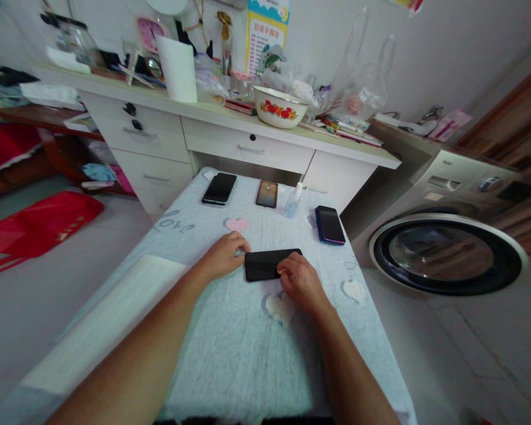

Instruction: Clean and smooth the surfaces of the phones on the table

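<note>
under right hand (pixel 297 276), black phone (pixel 262 267)

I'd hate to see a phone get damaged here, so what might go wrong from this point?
1. The purple-edged phone lies close to the right edge of the table; a stray bump from the right arm might knock it off.
2. The small bottle stands beside the brown-screened phone; if it holds liquid and tips, that phone could get wet.
3. The right hand is at the black phone; uneven pressure there might make it slide.
</note>
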Demonstrator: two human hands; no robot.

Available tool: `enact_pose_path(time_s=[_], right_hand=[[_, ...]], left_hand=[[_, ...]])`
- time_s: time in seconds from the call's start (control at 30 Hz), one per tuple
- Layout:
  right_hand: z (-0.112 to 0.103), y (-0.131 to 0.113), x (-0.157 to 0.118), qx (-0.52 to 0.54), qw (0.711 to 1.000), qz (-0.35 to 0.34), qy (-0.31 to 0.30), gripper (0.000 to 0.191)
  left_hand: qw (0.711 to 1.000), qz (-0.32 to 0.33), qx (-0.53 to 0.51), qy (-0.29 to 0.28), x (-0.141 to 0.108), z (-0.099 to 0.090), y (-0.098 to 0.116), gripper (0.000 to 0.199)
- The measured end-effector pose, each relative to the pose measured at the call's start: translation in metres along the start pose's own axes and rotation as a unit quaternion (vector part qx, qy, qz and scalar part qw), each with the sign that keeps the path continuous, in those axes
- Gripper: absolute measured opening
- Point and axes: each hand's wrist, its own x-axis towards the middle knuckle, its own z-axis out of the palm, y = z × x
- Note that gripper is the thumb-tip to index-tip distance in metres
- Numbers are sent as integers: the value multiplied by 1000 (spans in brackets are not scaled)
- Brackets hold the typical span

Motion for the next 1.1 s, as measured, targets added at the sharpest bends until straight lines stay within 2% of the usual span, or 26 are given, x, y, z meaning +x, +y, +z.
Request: enact_pose_path(time_s=[1.1], right_hand=[[4, 3, 0, 16, 1000, 2, 3, 22]], left_hand=[[1000, 4, 2, 7, 0, 2, -3, 21]])
